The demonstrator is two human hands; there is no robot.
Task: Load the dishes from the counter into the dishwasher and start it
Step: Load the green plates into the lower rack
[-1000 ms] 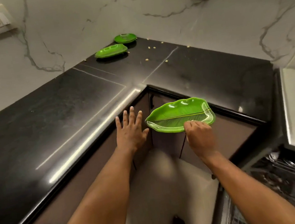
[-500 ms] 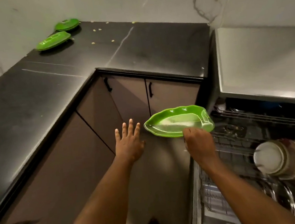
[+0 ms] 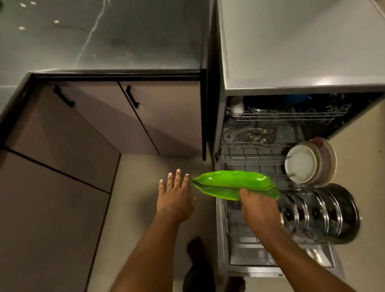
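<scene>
Your right hand (image 3: 258, 207) grips the leaf-shaped green plate (image 3: 233, 184) at its right end, tilted over the lower rack (image 3: 244, 161); its long axis runs left-right. Your left hand (image 3: 174, 197), fingers spread, hovers empty beside its tip.

bare forearms (image 3: 137, 261), perhaps dark trousers (image 3: 199, 285)

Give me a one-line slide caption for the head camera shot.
Right hand holds a green leaf-shaped plate over the dishwasher's pulled-out lower rack; left hand open beside it.
</scene>
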